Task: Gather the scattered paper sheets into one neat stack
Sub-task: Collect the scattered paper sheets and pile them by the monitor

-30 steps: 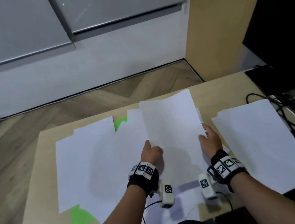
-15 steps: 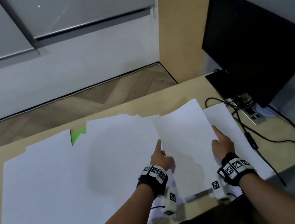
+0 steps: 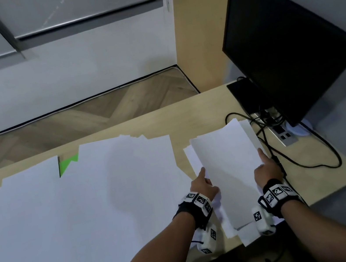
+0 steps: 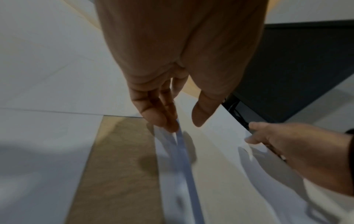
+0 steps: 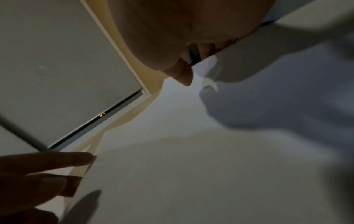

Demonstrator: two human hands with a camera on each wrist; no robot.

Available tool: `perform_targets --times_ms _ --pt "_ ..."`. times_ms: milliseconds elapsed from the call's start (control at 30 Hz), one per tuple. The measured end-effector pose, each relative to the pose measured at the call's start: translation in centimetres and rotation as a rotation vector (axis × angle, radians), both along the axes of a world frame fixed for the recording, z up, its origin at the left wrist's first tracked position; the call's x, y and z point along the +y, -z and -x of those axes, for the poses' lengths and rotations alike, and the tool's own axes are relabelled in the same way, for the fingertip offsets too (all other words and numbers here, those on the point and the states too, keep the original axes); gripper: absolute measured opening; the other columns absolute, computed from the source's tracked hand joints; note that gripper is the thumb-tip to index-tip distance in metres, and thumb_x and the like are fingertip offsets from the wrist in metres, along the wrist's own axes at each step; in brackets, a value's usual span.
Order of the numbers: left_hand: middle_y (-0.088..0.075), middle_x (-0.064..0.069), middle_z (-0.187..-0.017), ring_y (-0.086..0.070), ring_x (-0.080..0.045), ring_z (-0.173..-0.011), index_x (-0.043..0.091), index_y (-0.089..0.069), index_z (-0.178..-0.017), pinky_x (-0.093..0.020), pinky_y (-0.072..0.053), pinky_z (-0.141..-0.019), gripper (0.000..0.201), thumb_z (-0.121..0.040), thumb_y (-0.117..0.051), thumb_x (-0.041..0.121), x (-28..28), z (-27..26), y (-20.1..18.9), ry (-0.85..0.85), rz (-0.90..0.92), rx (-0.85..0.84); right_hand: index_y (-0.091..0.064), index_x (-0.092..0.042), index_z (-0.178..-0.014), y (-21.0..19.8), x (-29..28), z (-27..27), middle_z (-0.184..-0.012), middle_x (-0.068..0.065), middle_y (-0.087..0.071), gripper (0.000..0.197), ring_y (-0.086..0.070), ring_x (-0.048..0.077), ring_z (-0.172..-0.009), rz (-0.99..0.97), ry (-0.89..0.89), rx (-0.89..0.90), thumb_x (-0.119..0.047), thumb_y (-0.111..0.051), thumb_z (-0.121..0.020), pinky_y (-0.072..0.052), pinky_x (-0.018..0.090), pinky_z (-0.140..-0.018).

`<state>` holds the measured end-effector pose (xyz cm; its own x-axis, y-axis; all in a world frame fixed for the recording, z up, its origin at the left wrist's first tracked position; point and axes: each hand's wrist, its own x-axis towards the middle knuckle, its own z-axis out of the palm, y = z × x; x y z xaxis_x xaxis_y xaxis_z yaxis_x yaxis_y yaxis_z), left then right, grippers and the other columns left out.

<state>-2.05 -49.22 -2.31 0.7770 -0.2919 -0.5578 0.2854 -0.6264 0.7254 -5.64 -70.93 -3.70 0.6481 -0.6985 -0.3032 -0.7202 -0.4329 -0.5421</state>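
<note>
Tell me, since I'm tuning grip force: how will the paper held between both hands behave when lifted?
Likely floppy: the held sheets bow between the left hand and right hand. Probably light, as a pinch at each edge carries them. Apt to slide apart: the edges beneath are already fanned.

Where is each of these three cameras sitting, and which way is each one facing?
Head: worn on the head, looking forward and down at the desk, the paper sheets and monitor; both forearms, left hand and right hand show.
Left wrist: looks along the left hand onto the sheets' left edge; the right hand shows too.
Right wrist: looks low along the right hand across the sheets; the left hand's fingers show dark.
Shared: all three see the sheets and both hands.
</note>
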Motion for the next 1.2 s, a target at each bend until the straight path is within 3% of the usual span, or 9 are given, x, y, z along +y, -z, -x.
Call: perform_targets --times_ms 167,233,300,433,600,767,933,1067,1200 --pt "-0.06 -0.011 -0.101 -0.053 -0.023 -0.08 0.017 -0.045 -0.1 -0.034 -0.051 -0.075 0.029 -0.081 -0.067 0.022 -0.1 0.1 1.1 0.134 -0.19 -0.065 -0.005 -0.028 -0.156 0.8 0.4 0.7 -0.163 0.011 -0.006 0.077 -0.008 0.032 -0.148 0.255 -0.203 0.242 -0.033 -0.05 -0.094 -0.006 0.049 -0.121" --pt "-0.064 -0.004 -0.102 -0.058 -0.019 -0.087 0.023 -0.049 -0.112 -0.03 -0.05 -0.081 0.037 -0.081 -0.069 0.022 0.6 0.2 1.6 0.059 -0.112 -0.009 -0.013 -0.028 -0.156 1.1 1.0 0.9 -0.163 0.011 -0.001 0.078 0.0 0.03 -0.15 0.306 -0.247 0.199 -0.038 -0.055 -0.091 0.001 0.048 -0.12" --pt "-0.07 0.003 -0.107 -0.064 -0.013 -0.098 0.024 -0.052 -0.13 -0.022 -0.048 -0.086 0.051 -0.082 -0.067 0.021 1.6 0.5 1.7 -0.075 -0.02 0.019 -0.031 -0.029 -0.151 1.5 2.2 0.9 -0.163 0.006 -0.014 0.066 -0.007 0.026 -0.15 0.279 -0.315 0.133 -0.04 -0.055 -0.09 -0.002 0.048 -0.122" --pt "-0.075 0.006 -0.096 -0.07 -0.006 -0.085 0.032 -0.064 -0.108 -0.028 -0.056 -0.088 0.026 -0.087 -0.057 0.02 5.6 0.9 0.9 -0.231 0.073 -0.003 -0.049 -0.033 -0.139 1.6 5.2 0.9 -0.157 -0.001 -0.03 0.052 -0.018 0.02 -0.147 0.232 -0.342 0.272 -0.045 -0.051 -0.089 -0.003 0.05 -0.121" --pt "-0.072 0.01 -0.081 -0.068 -0.003 -0.071 0.025 -0.07 -0.102 -0.009 -0.048 -0.06 0.018 -0.088 -0.062 0.016 15.3 1.0 0.2 -0.483 0.014 -0.107 -0.056 -0.029 -0.128 0.0 9.4 -0.8 -0.157 0.002 -0.03 0.045 -0.016 0.022 -0.147 0.184 -0.34 0.039 -0.033 -0.06 -0.084 -0.006 0.046 -0.121" --pt "-0.071 -0.002 -0.094 -0.066 -0.02 -0.092 0.025 -0.071 -0.098 -0.03 -0.052 -0.086 0.014 -0.084 -0.071 0.025 25.9 2.2 0.9 -0.69 -0.243 -0.209 -0.061 -0.025 -0.12 -0.2 16.1 -1.5 -0.14 -0.002 -0.047 0.035 -0.034 0.018 -0.138 -0.008 -0.5 -0.184 -0.026 -0.063 -0.085 -0.033 0.042 -0.112" --pt "-0.048 -0.011 -0.134 -0.039 -0.034 -0.128 0.021 -0.058 -0.124 -0.046 -0.041 -0.099 0.062 -0.076 -0.072 0.057 32.9 5.0 1.6 -0.748 -0.723 -0.167 -0.041 -0.024 -0.145 0.4 22.5 -1.6 -0.157 -0.001 -0.028 0.059 -0.017 0.018 -0.147 -0.074 -0.733 -0.003 -0.041 -0.057 -0.091 -0.024 0.042 -0.118" --pt "-0.011 -0.014 -0.162 -0.007 -0.036 -0.149 0.017 -0.025 -0.151 -0.052 -0.02 -0.118 0.11 -0.068 -0.062 0.079 37.0 7.9 2.9 -0.724 -0.81 -0.012 -0.007 -0.018 -0.157 0.5 26.0 -1.9 -0.164 0.005 0.0 0.089 0.003 0.025 -0.151 -0.054 -0.753 0.239 -0.058 -0.051 -0.09 -0.013 0.043 -0.121" --pt "0.004 -0.014 -0.164 0.002 -0.036 -0.15 0.015 -0.007 -0.157 -0.052 -0.01 -0.12 0.12 -0.07 -0.048 0.088 39.7 9.4 3.6 -0.731 -0.82 0.031 0.004 -0.012 -0.156 1.0 28.3 -1.4 -0.162 0.014 0.015 0.103 0.013 0.032 -0.149 0.06 -0.821 0.409 -0.072 -0.043 -0.087 -0.008 0.045 -0.122"
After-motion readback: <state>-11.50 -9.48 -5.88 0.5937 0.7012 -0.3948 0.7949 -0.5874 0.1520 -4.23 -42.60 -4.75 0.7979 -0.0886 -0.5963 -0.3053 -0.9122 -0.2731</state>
